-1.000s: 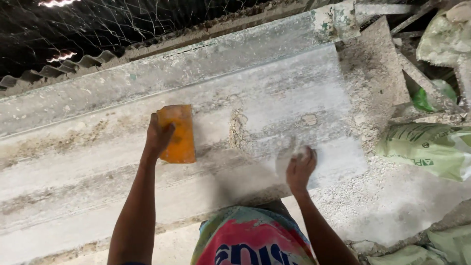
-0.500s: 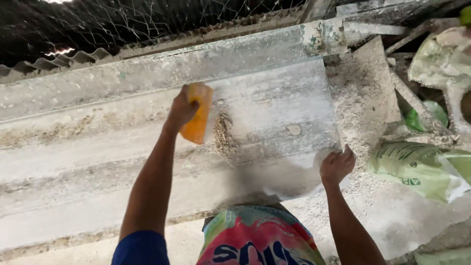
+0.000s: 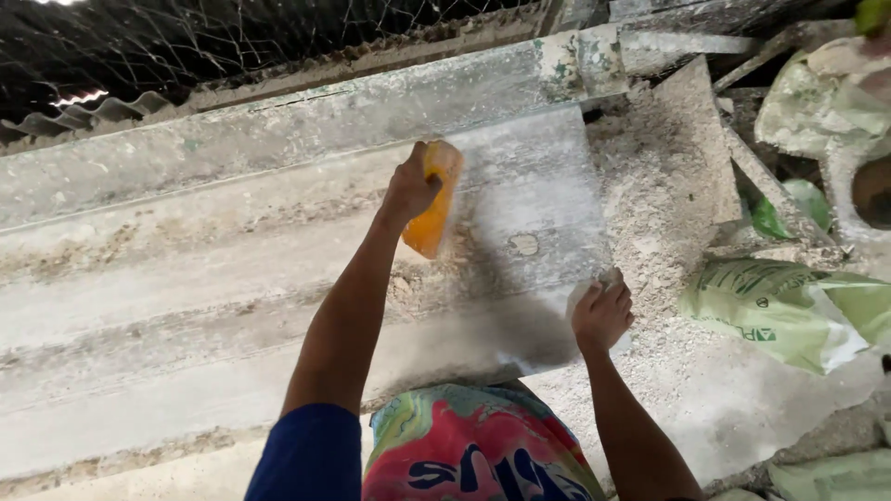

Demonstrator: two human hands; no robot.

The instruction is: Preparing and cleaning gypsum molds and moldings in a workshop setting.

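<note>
My left hand (image 3: 411,190) grips an orange scoop-like container (image 3: 433,209) and holds it against a long grey, dusty board (image 3: 186,278) that slopes across the view. A heap of pale crumbly debris (image 3: 445,269) lies on the board just under the scoop. My right hand (image 3: 601,315) rests on the board's right end corner, fingers curled over its edge. A colourful red, green and blue cloth (image 3: 473,445) covers my lap below.
Wire mesh (image 3: 232,37) and corrugated sheeting (image 3: 102,111) run along the back. Loose pale rubble (image 3: 664,176) is piled at the right. A green-printed sack (image 3: 780,311) lies at the right, with more sacks (image 3: 817,102) behind it.
My left hand has swept the orange scoop rightwards along the board, pushing debris with it. My right hand has shifted right to the board's end corner.
</note>
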